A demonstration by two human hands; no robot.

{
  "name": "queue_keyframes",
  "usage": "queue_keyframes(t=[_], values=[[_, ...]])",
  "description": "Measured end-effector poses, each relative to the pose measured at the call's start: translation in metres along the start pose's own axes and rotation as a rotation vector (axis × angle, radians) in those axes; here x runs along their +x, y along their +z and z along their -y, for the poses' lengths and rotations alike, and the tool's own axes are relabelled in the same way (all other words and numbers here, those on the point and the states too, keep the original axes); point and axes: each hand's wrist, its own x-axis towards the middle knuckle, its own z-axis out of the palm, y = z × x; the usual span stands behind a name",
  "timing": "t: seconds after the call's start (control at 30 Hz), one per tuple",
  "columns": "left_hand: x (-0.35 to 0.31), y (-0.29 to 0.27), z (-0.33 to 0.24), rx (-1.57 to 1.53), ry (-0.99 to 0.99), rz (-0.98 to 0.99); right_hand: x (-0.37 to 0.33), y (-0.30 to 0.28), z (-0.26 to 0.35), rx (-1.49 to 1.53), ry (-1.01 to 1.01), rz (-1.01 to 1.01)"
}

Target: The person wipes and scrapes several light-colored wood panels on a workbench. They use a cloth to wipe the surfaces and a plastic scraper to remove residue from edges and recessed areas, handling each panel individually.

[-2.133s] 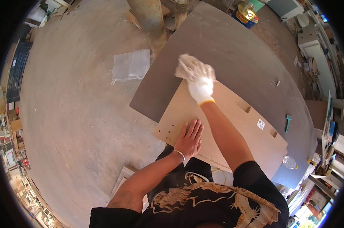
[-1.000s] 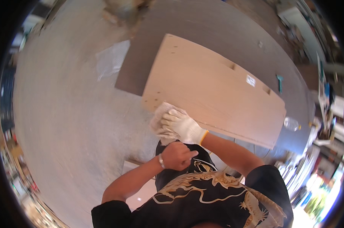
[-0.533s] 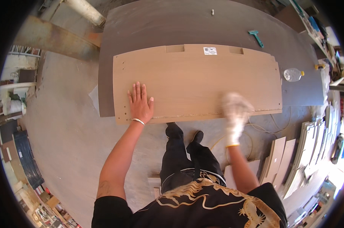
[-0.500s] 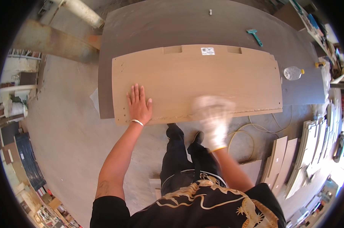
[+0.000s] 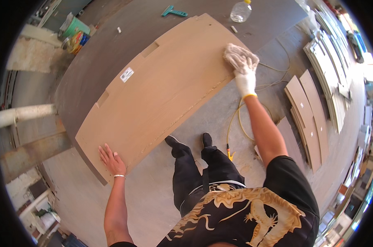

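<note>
A long tan board (image 5: 153,99) with two notches in its far edge lies on a dark work table (image 5: 98,66). Bare and flat, my left hand (image 5: 112,161) rests on the board's near left corner, fingers spread. My right hand (image 5: 246,74) wears a white knit glove with a yellow cuff. It presses a crumpled off-white rag (image 5: 234,54) against the board's right end, near the corner. Crumbly residue (image 5: 194,103) runs along the near edge of the board. A white label (image 5: 127,74) is stuck close to the far edge.
A teal-handled scraper (image 5: 174,12) and a clear plastic bottle (image 5: 240,11) with a yellow cap sit beyond the board. A yellow hose (image 5: 228,133) coils on the floor. Stacked panels (image 5: 305,119) stand at right; a green bucket (image 5: 75,26) is at far left.
My right hand has swept the rag rightward along the board to its right end. My left hand stays flat near the left corner. The view has turned, so the board now appears slanted.
</note>
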Motion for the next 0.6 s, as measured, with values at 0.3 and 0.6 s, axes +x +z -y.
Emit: queue_keyframes(t=[0.3,0.6], values=[[0.001,-0.012,-0.004,0.000,0.029,0.038,-0.077,0.010,0.084,0.032,-0.104,0.232],[0.001,-0.019,-0.012,0.063,0.012,0.140,0.067,0.021,-0.052,-0.290,0.177,0.096]])
